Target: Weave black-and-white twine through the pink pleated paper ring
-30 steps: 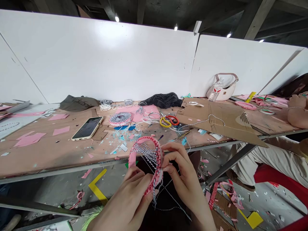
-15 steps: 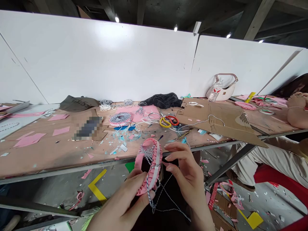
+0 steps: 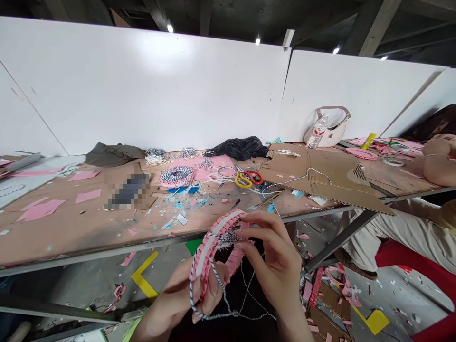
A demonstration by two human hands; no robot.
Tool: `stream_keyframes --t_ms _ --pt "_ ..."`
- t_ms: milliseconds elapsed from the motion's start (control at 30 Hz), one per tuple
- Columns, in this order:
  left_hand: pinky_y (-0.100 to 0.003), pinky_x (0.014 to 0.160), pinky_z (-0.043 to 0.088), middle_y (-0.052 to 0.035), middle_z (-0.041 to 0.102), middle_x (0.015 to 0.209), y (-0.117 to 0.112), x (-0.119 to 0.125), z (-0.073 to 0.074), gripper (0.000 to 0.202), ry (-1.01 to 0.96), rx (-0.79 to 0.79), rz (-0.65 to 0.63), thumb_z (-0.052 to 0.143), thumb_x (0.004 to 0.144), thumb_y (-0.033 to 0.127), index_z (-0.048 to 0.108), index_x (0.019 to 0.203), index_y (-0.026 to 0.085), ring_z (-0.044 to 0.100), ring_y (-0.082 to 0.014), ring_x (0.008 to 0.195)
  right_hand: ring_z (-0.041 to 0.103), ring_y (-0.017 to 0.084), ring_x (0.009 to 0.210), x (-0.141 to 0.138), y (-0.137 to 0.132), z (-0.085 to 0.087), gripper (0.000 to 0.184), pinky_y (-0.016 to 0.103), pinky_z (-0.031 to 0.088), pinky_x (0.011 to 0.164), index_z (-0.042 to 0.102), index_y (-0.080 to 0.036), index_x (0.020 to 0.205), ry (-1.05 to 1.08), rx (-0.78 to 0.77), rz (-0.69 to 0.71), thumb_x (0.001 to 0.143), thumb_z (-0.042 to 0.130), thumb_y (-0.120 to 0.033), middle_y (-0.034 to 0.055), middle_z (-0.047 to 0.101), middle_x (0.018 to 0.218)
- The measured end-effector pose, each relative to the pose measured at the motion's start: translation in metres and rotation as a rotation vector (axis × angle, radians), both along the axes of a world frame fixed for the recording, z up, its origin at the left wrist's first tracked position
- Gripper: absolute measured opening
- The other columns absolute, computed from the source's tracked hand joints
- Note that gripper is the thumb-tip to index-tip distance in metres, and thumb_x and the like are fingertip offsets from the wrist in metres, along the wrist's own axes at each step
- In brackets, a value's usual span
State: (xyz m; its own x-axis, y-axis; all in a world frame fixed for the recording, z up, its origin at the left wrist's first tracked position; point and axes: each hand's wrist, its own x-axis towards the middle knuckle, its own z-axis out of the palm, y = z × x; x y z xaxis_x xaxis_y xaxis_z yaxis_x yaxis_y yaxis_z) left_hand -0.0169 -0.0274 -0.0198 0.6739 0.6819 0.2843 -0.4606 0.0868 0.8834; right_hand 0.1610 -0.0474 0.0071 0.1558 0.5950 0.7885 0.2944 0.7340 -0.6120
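Observation:
Below the table's front edge I hold a pink notched ring [image 3: 217,237] wound with black-and-white twine [image 3: 213,311]. My left hand [image 3: 178,299] is closed on the ring's lower left side, with twine looping under its fingers. My right hand [image 3: 274,259] is closed on the ring's upper right rim, fingers pinched where the strands cross. The ring is tilted, showing its white inner band. Loose twine hangs down between my hands.
On the brown table [image 3: 71,228] lie a phone [image 3: 130,191], a finished woven disc [image 3: 177,175], yellow and red scissors [image 3: 249,178], pink paper scraps, cardboard [image 3: 320,178], a dark cloth [image 3: 237,147], a bottle and a bag [image 3: 326,130]. Another person's arm [image 3: 440,164] rests at the far right.
The ring has been turned from facing me to tilted edge-on, showing its white inner band. My right hand has shifted up onto its top rim, and a twine loop now hangs under my left hand.

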Motion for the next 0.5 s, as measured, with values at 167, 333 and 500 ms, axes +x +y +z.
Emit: stream_keyframes --t_ms 167,333,500 --pt "-0.038 0.076 0.035 0.0067 0.036 0.044 0.0021 0.0013 -0.0008 0.036 -0.048 0.038 -0.012 0.061 0.090 0.049 0.060 0.072 0.019 0.031 -0.0109 0.044 0.061 0.016 0.109 -0.0034 0.0000 0.0028 0.023 0.028 0.051 0.097 0.071 -0.027 0.100 -0.038 0.028 -0.060 0.091 0.067 -0.006 0.0017 0.060 0.116" --pt "-0.036 0.069 0.035 0.0063 0.037 0.047 0.0014 -0.0013 -0.0045 0.036 -0.015 0.052 -0.056 0.061 0.090 0.052 0.060 0.075 0.018 0.030 -0.0099 0.043 0.060 0.015 0.106 -0.0053 0.0001 0.0040 0.020 0.027 0.050 0.095 0.069 -0.026 0.096 -0.075 0.031 -0.079 0.089 0.069 -0.008 0.0011 0.059 0.116" --pt "-0.031 0.055 0.034 0.0039 0.041 0.051 -0.0014 -0.0059 -0.0079 0.043 0.111 0.046 -0.002 0.061 0.087 0.060 0.063 0.084 0.016 0.030 -0.0105 0.044 0.059 0.016 0.111 -0.0046 0.0003 0.0035 0.018 0.027 0.049 0.099 0.067 -0.025 0.096 -0.108 -0.019 -0.079 0.091 0.067 -0.008 0.0023 0.056 0.117"
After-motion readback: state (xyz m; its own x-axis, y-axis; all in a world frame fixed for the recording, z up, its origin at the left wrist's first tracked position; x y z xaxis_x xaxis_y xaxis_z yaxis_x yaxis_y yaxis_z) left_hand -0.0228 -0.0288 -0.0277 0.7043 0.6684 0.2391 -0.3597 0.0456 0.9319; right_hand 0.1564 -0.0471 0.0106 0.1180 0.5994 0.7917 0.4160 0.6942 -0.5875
